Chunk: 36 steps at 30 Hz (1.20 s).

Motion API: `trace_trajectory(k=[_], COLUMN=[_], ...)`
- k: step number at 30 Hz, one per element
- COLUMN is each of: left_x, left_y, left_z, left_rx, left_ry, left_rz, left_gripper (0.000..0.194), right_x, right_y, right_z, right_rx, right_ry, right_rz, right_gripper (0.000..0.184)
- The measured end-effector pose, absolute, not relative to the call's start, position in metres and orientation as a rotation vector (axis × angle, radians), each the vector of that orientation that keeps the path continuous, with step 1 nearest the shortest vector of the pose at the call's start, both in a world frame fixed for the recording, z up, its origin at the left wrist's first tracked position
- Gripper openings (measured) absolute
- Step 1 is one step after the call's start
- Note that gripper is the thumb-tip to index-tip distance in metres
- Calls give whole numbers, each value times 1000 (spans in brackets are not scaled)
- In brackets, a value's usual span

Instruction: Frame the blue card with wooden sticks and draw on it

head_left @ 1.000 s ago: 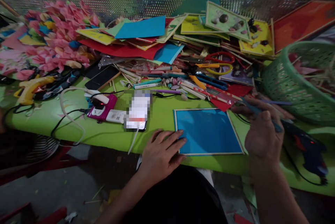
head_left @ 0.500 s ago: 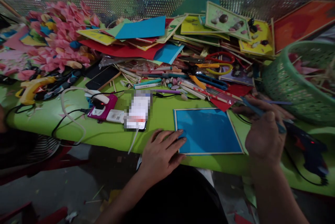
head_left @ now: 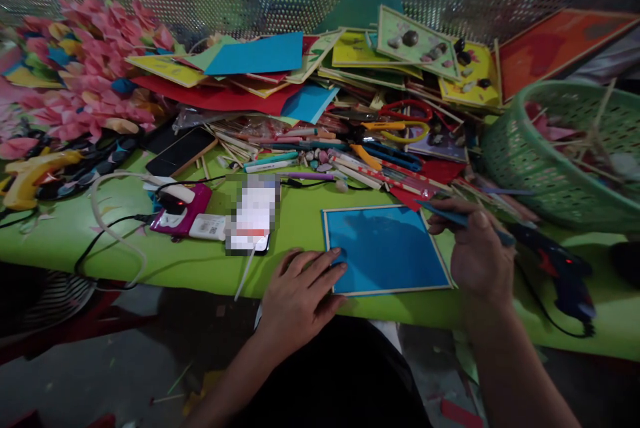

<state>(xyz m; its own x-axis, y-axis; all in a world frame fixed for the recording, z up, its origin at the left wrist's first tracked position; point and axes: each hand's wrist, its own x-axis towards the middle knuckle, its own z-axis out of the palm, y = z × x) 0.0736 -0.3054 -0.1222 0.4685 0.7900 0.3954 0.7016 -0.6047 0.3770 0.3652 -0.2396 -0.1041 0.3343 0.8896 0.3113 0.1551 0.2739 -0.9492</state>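
Observation:
A blue rectangular card [head_left: 390, 251] framed with thin pale sticks lies flat near the table's front edge. My left hand [head_left: 300, 291] rests palm down at its left side, fingers stretched out and fingertips on the card's left edge. In my right hand [head_left: 480, 251] is a slim blue pen [head_left: 450, 217], gripped between thumb and fingers. The pen's far end is over the card's upper right corner; whether it touches is unclear. Just right of that hand lies a dark glue gun [head_left: 563, 268] with a small red light.
Behind the card spread scissors [head_left: 420, 128], pens and sticks. A phone [head_left: 253, 215] and magenta power strip [head_left: 187, 211] with cables sit left. Pink paper flowers [head_left: 100, 68], a yellow glue gun [head_left: 37, 175], stacked framed cards [head_left: 255, 55] and a green basket [head_left: 505, 168] surround the area.
My right hand has moved left with the pen, bringing its end to the card's upper right corner. My left hand stays on the card. The view has turned slightly right.

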Motion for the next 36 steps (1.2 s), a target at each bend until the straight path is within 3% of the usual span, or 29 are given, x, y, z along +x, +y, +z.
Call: trace_trajectory(k=[36], left_x=[74], left_y=[-304], left_z=[-121], left_rx=[2555], left_ry=[1321], left_rz=[797], left_gripper=[34], right_x=[363], right_y=[-239], right_z=[-100], right_rx=[-1092], right_ry=[-1100], right_rz=[739], right_gripper=[28])
